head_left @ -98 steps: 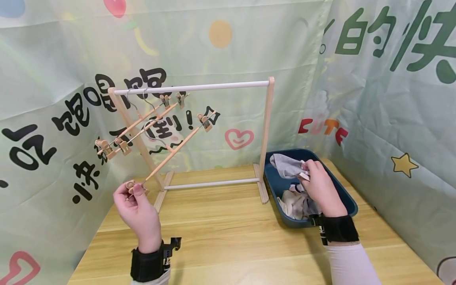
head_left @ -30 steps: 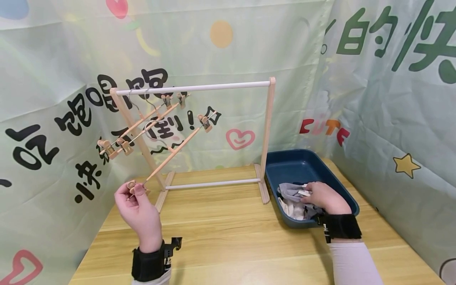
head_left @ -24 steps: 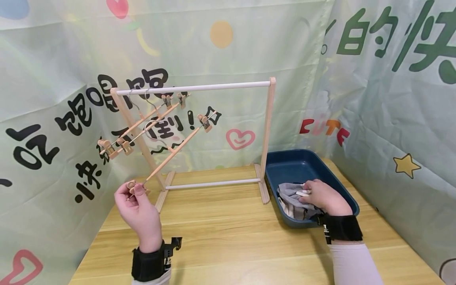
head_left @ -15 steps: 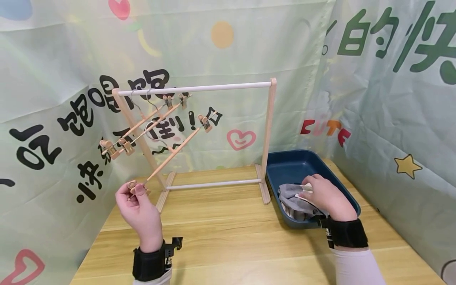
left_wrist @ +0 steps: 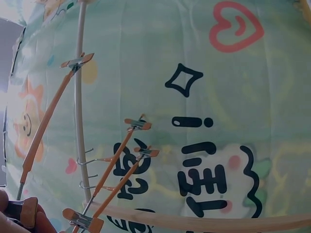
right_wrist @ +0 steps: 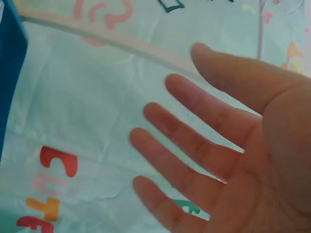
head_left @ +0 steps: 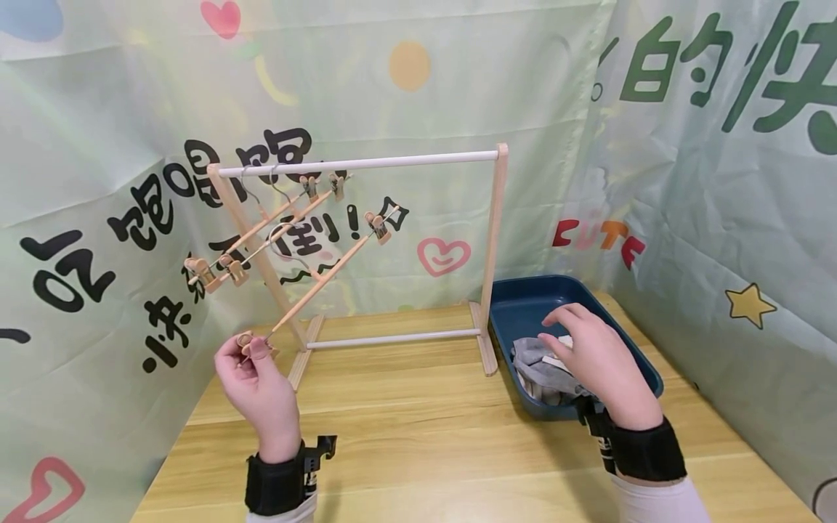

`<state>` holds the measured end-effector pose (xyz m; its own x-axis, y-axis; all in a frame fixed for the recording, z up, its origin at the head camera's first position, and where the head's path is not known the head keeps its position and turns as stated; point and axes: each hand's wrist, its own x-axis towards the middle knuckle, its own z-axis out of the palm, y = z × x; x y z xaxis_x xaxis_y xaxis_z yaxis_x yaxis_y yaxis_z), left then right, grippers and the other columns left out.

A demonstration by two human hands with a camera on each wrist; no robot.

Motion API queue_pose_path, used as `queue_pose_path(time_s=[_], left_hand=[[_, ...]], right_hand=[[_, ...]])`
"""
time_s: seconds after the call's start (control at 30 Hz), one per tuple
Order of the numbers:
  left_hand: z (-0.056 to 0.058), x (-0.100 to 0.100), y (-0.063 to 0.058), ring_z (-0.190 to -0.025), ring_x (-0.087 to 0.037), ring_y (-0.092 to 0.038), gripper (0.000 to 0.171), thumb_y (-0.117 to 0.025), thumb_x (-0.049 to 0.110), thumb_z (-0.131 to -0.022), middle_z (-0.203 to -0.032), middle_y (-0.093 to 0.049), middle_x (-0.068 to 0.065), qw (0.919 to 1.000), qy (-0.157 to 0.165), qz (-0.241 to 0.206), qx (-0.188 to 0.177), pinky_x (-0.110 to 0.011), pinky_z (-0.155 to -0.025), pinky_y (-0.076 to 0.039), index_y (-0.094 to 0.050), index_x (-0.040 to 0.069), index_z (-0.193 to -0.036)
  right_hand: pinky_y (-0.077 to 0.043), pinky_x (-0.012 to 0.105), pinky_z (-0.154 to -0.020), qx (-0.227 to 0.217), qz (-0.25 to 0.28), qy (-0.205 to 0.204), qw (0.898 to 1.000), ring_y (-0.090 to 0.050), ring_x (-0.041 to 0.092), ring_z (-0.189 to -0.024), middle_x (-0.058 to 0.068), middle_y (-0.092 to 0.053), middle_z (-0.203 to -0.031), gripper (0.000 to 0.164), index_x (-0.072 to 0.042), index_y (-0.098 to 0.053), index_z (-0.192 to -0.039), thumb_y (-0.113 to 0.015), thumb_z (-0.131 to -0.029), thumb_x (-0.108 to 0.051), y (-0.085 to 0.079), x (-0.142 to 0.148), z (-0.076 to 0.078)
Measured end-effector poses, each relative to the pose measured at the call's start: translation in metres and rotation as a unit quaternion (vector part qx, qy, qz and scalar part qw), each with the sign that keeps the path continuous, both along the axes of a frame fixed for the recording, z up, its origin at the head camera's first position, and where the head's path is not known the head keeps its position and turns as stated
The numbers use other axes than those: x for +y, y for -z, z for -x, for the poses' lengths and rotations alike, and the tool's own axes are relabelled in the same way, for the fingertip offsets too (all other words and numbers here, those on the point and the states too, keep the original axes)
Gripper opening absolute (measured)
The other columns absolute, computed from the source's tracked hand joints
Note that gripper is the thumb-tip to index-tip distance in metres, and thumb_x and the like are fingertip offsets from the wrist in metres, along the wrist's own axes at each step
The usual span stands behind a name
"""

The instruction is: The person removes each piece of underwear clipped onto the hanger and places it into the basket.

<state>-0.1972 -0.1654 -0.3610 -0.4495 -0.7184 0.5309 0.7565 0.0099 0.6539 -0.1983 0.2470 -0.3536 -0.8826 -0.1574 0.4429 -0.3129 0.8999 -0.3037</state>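
Observation:
My left hand [head_left: 258, 388] pinches the clip at the near end of a wooden clip hanger [head_left: 318, 278], held tilted in front of the rack. The hanger's other clip [head_left: 378, 226] points up and away to the right, with nothing in it. My right hand [head_left: 604, 359] hovers over the near part of a dark blue basin [head_left: 506, 290], fingers spread and holding nothing, as the right wrist view also shows. Below it in the basin lies a crumpled grey cloth [head_left: 546, 372] with a white tag or edge, partly hidden by the hand.
A wooden rack with a white top rail [head_left: 392, 160] stands at the back of the table [head_left: 405, 436]. Two more clip hangers [head_left: 288, 226] hang at the rail's left end. The basin stands beside the rack's right foot [head_left: 484, 341]. Printed curtains enclose the back and sides.
My right hand has lowered the grey cloth into the basin, let go of it and lifted slightly with its fingers spread. The left hand still holds the hanger in about the same place.

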Motion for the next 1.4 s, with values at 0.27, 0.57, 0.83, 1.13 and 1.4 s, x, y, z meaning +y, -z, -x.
queue_pose_path(time_s=[0.27, 0.57, 0.83, 1.13, 1.4], left_hand=[[0.000, 0.000, 0.001, -0.086, -0.013, -0.057, 0.006, -0.057, 0.005, -0.103, -0.098, -0.058, -0.007, 1.0000, 0.000, 0.000, -0.003, -0.019, -0.079, -0.051, -0.057, 0.006, -0.109], [0.000, -0.001, 0.001, -0.086, -0.012, -0.058, 0.006, -0.058, 0.007, -0.103, -0.098, -0.059, -0.004, 1.0000, 0.000, 0.000, 0.002, -0.019, -0.079, -0.051, -0.057, 0.007, -0.109], [0.000, -0.001, 0.002, -0.087, -0.013, -0.057, 0.009, -0.060, 0.010, -0.102, -0.099, -0.058, -0.005, 1.0000, 0.005, -0.002, 0.008, -0.020, -0.080, -0.051, -0.057, 0.006, -0.110], [0.000, -0.002, 0.000, -0.086, -0.013, -0.058, 0.007, -0.059, 0.007, -0.103, -0.098, -0.059, -0.004, 1.0000, 0.001, -0.002, 0.004, -0.019, -0.079, -0.051, -0.057, 0.006, -0.109], [0.000, -0.003, 0.000, -0.086, -0.012, -0.058, 0.006, -0.058, 0.007, -0.103, -0.097, -0.059, -0.004, 1.0000, -0.003, -0.002, 0.001, -0.020, -0.080, -0.052, -0.057, 0.006, -0.109]], right_hand=[[-0.056, 0.043, -0.073, 0.134, 0.004, -0.050, 0.990, -0.065, 0.023, -0.088, 0.006, -0.067, -0.102, 0.017, -0.010, -0.071, -0.099, -0.083, -0.087, -0.013, 0.001, -0.014, -0.001], [-0.055, 0.046, -0.084, 0.210, -0.003, -0.132, 0.969, -0.067, 0.024, -0.094, 0.005, -0.069, -0.104, 0.030, -0.008, -0.073, -0.102, -0.067, -0.099, -0.038, 0.003, -0.027, 0.001], [-0.048, 0.040, -0.089, 0.257, 0.017, -0.164, 0.952, -0.064, 0.021, -0.093, 0.003, -0.069, -0.102, 0.052, -0.011, -0.073, -0.100, -0.042, -0.107, -0.051, 0.001, -0.035, -0.003], [-0.046, 0.036, -0.094, 0.289, 0.022, -0.192, 0.937, -0.065, 0.023, -0.091, 0.005, -0.071, -0.099, 0.047, -0.008, -0.074, -0.099, -0.047, -0.108, -0.046, 0.003, -0.044, -0.003], [-0.046, 0.036, -0.096, 0.290, 0.009, -0.211, 0.933, -0.066, 0.022, -0.095, 0.005, -0.071, -0.103, 0.044, -0.008, -0.074, -0.106, -0.048, -0.109, -0.043, 0.007, -0.058, -0.005]])
